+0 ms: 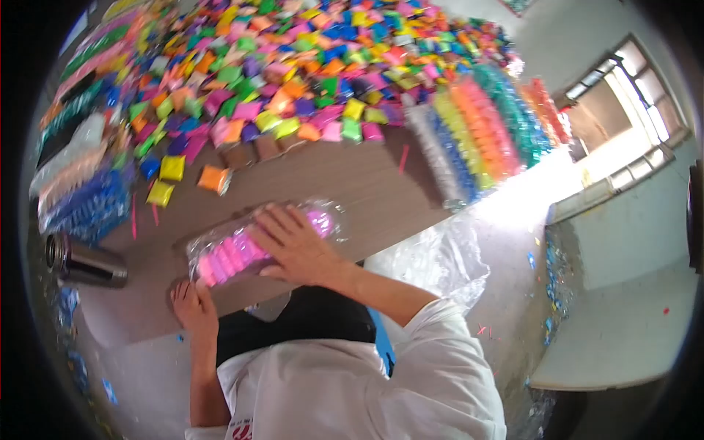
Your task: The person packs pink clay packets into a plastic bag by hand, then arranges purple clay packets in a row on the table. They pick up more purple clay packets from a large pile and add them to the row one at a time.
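A clear plastic bag (231, 257) with a row of pink packets inside lies slantwise near the table's front edge. My right hand (293, 246) rests flat on the upper right part of the bag, fingers spread over the packets. At the bag's lower left end, my left hand (194, 302) is closed at the table edge, its fingertips by the plastic. Whether it pinches the bag is too small to tell.
Many small coloured packets (293, 88) cover the back of the table (337, 172). Filled long bags (477, 132) lie at the right, more bags (84, 198) at the left. A metal flask (88, 262) lies at the left edge. Clear plastic (440, 257) hangs beyond the front edge.
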Available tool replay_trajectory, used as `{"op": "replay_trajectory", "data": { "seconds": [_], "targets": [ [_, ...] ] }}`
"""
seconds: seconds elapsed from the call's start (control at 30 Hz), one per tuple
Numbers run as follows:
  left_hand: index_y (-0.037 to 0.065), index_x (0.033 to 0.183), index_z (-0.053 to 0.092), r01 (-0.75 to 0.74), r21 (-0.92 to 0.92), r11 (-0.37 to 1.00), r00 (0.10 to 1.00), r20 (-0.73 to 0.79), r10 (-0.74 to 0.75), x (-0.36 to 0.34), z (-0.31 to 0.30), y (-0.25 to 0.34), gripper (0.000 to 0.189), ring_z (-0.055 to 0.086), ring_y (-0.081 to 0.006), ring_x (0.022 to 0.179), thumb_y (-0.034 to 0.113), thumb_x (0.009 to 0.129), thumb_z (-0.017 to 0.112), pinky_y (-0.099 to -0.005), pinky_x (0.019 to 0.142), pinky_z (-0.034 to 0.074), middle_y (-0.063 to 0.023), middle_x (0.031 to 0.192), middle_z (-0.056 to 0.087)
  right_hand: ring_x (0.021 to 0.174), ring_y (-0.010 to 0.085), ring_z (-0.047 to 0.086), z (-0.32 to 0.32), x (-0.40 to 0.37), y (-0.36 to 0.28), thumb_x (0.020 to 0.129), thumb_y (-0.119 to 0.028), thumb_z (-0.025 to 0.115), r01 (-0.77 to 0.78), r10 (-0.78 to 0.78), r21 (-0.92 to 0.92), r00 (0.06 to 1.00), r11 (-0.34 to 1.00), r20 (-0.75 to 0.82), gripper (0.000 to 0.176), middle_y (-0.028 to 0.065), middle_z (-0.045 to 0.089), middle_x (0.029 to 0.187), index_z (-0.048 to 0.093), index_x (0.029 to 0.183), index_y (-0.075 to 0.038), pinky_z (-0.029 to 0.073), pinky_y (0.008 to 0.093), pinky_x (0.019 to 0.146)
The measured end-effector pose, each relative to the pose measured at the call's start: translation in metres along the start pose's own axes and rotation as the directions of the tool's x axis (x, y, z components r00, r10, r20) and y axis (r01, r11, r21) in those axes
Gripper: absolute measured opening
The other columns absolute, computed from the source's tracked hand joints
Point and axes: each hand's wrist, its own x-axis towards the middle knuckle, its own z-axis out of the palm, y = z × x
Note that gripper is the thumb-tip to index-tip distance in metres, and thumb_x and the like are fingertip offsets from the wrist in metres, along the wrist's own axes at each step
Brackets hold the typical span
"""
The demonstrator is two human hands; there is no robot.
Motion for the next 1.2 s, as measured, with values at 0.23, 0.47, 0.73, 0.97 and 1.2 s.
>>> {"op": "replay_trajectory", "data": {
  "seconds": [0.23, 0.47, 0.73, 0.97, 1.2],
  "targets": [
    [-0.004, 0.076, 0.054, 0.004, -0.035, 0.999, 1.000, 0.022, -0.003, 0.001, -0.002, 0.000, 0.033, 0.052, -0.0400, 0.076, 0.016, 0.101, 0.047, -0.0495, 0.075, 0.041, -0.0200, 0.078, 0.053, 0.141, 0.0397, 0.031, -0.019, 0.002, -0.012, 0.078, -0.050, 0.071, 0.028, -0.025, 0.033, 0.996, 0.999, -0.087, 0.081, 0.0195, 0.038, 0.150, 0.044, 0.143, -0.010, 0.025, 0.0556, 0.115],
    [-0.004, 0.076, 0.053, 0.001, -0.058, 0.998, 0.999, 0.038, 0.001, 0.001, -0.006, 0.003, 0.036, 0.052, -0.0395, 0.075, 0.019, 0.103, 0.044, -0.0497, 0.076, 0.040, -0.0202, 0.077, 0.053, 0.138, 0.0363, 0.036, 0.013, 0.013, -0.023, 0.077, -0.038, 0.073, 0.120, -0.122, -0.021, 0.988, 0.993, -0.098, 0.070, 0.0158, 0.042, 0.147, 0.049, 0.138, -0.013, 0.032, 0.0541, 0.111],
    [-0.003, 0.074, 0.052, 0.115, -0.237, 0.965, 0.993, 0.039, -0.109, -0.003, -0.005, -0.004, 0.044, 0.051, -0.0344, 0.072, 0.024, 0.105, 0.039, -0.0454, 0.073, 0.040, -0.0166, 0.074, 0.053, 0.133, 0.0346, 0.041, 0.024, 0.016, -0.020, 0.082, -0.022, 0.066, 0.131, -0.160, -0.165, 0.971, 0.978, -0.176, 0.059, 0.0127, 0.045, 0.142, 0.048, 0.138, -0.014, 0.039, 0.0524, 0.105],
    [-0.002, 0.075, 0.053, 0.188, -0.398, 0.898, 0.982, 0.078, -0.171, -0.004, -0.008, -0.008, 0.043, 0.049, -0.0306, 0.069, 0.025, 0.106, 0.040, -0.0436, 0.070, 0.039, -0.0132, 0.069, 0.052, 0.132, 0.0348, 0.042, 0.021, 0.015, -0.023, 0.085, -0.020, 0.061, 0.129, -0.165, -0.168, 0.962, 0.977, -0.216, 0.046, 0.0134, 0.049, 0.137, 0.055, 0.129, -0.012, 0.039, 0.0524, 0.105],
    [-0.001, 0.074, 0.053, 0.264, -0.487, 0.832, 0.964, 0.099, -0.247, -0.002, -0.010, -0.011, 0.040, 0.047, -0.0234, 0.064, 0.025, 0.104, 0.047, -0.0382, 0.063, 0.037, -0.0100, 0.067, 0.051, 0.131, 0.0334, 0.043, 0.021, 0.016, -0.026, 0.083, -0.020, 0.062, 0.127, -0.169, -0.195, 0.962, 0.973, -0.216, 0.048, 0.0117, 0.049, 0.137, 0.055, 0.130, -0.014, 0.040, 0.0506, 0.103]
  ]
}}
